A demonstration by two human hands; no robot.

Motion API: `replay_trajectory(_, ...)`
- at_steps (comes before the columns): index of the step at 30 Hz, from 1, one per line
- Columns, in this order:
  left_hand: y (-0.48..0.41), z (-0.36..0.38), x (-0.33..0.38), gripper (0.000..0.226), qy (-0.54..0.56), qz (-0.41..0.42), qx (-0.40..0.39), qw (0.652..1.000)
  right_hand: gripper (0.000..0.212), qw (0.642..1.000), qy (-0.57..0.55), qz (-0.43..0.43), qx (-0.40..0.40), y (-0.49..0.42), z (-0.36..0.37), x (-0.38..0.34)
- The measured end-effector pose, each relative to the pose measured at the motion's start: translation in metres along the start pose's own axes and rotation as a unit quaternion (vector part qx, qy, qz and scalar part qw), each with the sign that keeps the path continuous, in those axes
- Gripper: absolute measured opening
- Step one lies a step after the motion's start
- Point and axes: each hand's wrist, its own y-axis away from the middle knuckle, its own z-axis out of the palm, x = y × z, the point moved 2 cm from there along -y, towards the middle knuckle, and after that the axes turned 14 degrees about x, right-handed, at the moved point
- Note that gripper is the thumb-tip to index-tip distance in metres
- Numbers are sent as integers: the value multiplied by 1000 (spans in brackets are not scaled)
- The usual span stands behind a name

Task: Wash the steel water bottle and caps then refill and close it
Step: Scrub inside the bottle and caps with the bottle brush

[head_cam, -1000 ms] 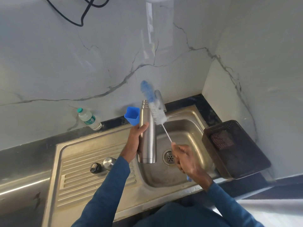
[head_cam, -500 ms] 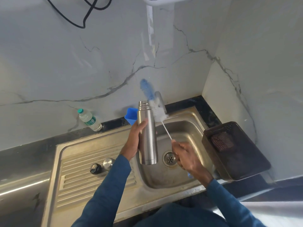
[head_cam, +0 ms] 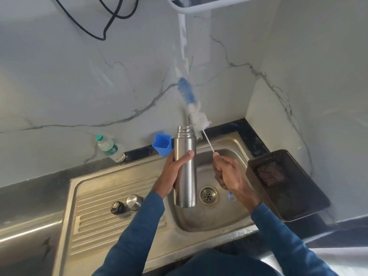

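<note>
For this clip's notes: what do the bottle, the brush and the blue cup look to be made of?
Bottle: brushed steel, going by its soft grey sheen and threaded metal neck. Brush: blue and white bristles, probably synthetic, on a thin white stem, likely plastic or coated wire. Blue cup: plastic by its look, with a uniform, opaque, matte colour.

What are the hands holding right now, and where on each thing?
The left hand grips the steel bottle around its upper body, below the open neck. The right hand holds the bottle brush by the lower end of its thin handle.
</note>
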Motion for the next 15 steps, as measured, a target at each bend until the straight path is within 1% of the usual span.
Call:
replay_trajectory(3, -6, -7, 2, 53, 20, -1, 12, 1000, 51, 1000, 14, 2, -24, 9, 0, 8)
replay_trajectory(7, -8, -14, 9, 62, 54, -22, 15, 998, 49, 999, 28, 10, -43, 28, -6, 33)
replay_trajectory(9, -7, -17, 10, 60, 61, -31, 5, 998, 49, 998, 27, 11, -50, 33, -10, 42)
replay_trajectory(12, -5, -15, 5, 47, 78, -49, -24, 995, 50, 999, 30, 11, -39, 29, -11, 39)
replay_trajectory(15, -1, -9, 2, 49, 102, -85, -28, 991, 51, 999, 34, 5, -25, 15, -5, 21)
